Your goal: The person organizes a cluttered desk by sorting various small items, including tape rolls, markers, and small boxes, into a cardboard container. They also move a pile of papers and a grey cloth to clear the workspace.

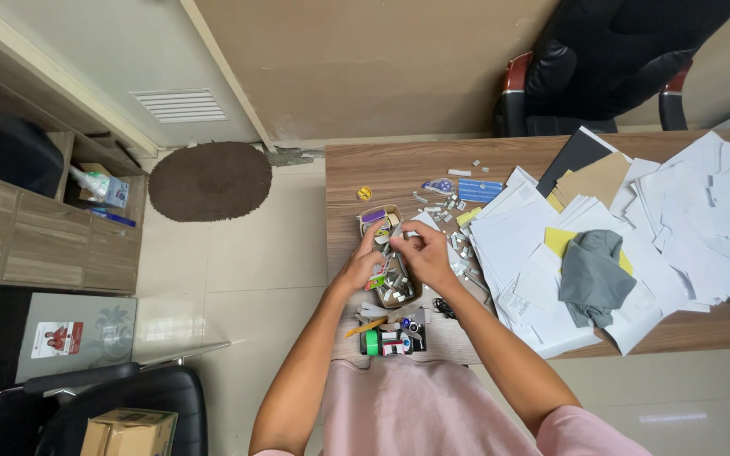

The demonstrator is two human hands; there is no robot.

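Observation:
Both hands meet above a small open cardboard box [367,218] at the left end of a wooden desk [390,165]. The box holds several small metal clips and coloured bits. My left hand [361,266] rests over the box's left side with fingers curled near its contents. Beside it, my right hand [422,253] pinches a small pale piece between thumb and fingers. What exactly the piece is stays too small to tell.
Small clips and paper scraps [454,203] lie scattered right of the box. A wide heap of white papers [678,219] with a grey cloth [593,274] covers the desk's right. A green tape roll [372,342] sits at the front edge. Black chair [601,59] behind; brown mat [210,180] on floor.

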